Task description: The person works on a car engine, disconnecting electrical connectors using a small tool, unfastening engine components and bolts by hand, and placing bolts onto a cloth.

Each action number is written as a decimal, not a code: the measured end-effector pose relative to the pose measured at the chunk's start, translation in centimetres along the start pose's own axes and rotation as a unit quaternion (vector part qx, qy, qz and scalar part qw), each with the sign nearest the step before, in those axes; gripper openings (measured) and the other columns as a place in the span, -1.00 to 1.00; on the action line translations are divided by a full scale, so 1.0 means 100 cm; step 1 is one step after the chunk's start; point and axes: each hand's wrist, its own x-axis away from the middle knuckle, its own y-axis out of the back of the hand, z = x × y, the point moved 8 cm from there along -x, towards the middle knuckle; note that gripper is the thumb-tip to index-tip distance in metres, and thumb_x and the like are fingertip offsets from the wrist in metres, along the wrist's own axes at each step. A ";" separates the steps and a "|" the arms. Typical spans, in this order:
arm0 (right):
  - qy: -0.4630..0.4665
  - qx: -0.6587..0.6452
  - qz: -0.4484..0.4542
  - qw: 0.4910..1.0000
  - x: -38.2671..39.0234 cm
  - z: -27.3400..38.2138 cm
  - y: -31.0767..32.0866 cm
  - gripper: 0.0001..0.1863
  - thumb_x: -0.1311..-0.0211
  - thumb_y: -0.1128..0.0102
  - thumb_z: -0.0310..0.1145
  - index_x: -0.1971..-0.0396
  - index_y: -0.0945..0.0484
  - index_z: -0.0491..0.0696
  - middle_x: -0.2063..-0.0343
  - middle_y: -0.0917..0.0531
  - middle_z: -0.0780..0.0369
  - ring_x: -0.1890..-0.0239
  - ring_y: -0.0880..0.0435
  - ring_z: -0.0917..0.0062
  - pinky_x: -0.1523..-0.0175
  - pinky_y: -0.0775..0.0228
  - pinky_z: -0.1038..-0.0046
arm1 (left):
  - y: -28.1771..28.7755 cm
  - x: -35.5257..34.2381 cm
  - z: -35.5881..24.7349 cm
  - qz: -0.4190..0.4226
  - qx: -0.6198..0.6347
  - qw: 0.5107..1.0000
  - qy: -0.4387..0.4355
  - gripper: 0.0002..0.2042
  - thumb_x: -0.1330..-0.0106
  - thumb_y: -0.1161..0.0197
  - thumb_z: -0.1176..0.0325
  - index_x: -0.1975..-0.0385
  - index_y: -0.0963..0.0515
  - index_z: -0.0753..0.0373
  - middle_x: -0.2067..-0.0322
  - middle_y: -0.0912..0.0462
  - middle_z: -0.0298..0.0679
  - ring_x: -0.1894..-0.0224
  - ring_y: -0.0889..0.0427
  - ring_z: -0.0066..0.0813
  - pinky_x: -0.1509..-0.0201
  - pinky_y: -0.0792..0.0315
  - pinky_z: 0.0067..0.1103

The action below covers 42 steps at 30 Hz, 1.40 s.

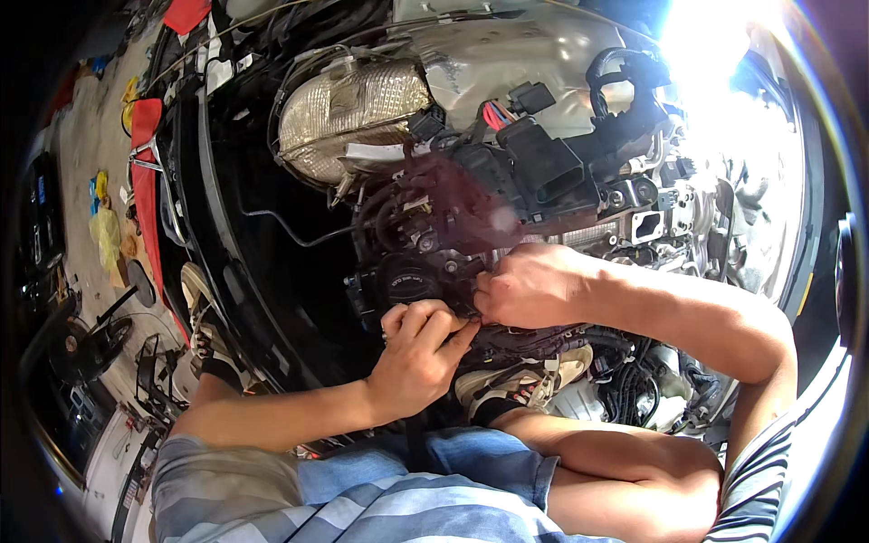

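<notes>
My left hand (418,355) is closed, thumb and fingertips pinched together over the engine just below a round black cap (407,281). My right hand (536,286) is curled with its knuckles up, right of the cap, and its fingertips come close to those of the left. Whatever the fingers grip is hidden or too small to name. Beneath both hands lie dark engine parts and hoses. A black plastic housing (543,163) with a wide connector opening stands beyond my right hand. Next to it, a loose black plug (530,97) shows near pink wires (495,115).
A silver heat shield (353,113) rises at the far left of the engine. Wiring bundles (636,385) run near my right knee. My shoe (520,385) rests among the engine parts; the other shoe (197,308) is at left. Red cloth (148,181) hangs by the car's edge. Glare covers the upper right.
</notes>
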 end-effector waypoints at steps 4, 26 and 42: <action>0.032 0.046 0.027 0.998 -0.002 0.008 -0.008 -0.89 -0.10 -0.14 -0.37 0.44 -0.57 -0.08 0.46 -0.61 0.24 0.42 -0.73 0.38 0.38 -0.63 0.35 | 0.002 -0.002 -0.002 0.002 -0.006 1.000 -0.010 -0.62 0.03 -0.39 0.49 0.12 -0.67 0.32 0.22 -0.56 -0.32 0.07 -0.45 -0.29 -0.05 -0.14 -0.30; -0.059 0.004 0.074 0.995 -0.006 0.003 -0.007 -0.81 -0.16 -0.11 -0.37 0.46 -0.61 -0.18 0.64 -0.66 0.13 0.52 -0.73 0.26 0.46 -0.57 0.25 | 0.003 -0.001 -0.003 -0.006 0.011 1.000 0.024 -0.62 0.00 -0.31 0.51 0.10 -0.65 0.33 0.23 -0.51 -0.29 0.04 -0.43 -0.29 -0.07 -0.17 -0.30; 0.002 0.105 0.061 0.993 0.001 0.012 0.003 -0.81 -0.19 -0.10 -0.35 0.47 -0.60 -0.14 0.57 -0.67 0.13 0.49 -0.75 0.31 0.44 -0.62 0.30 | -0.001 0.005 -0.004 -0.049 -0.029 0.998 0.016 -0.74 -0.19 -0.26 0.40 0.13 -0.68 0.28 0.20 -0.49 -0.33 -0.01 -0.41 -0.36 -0.12 -0.20 -0.37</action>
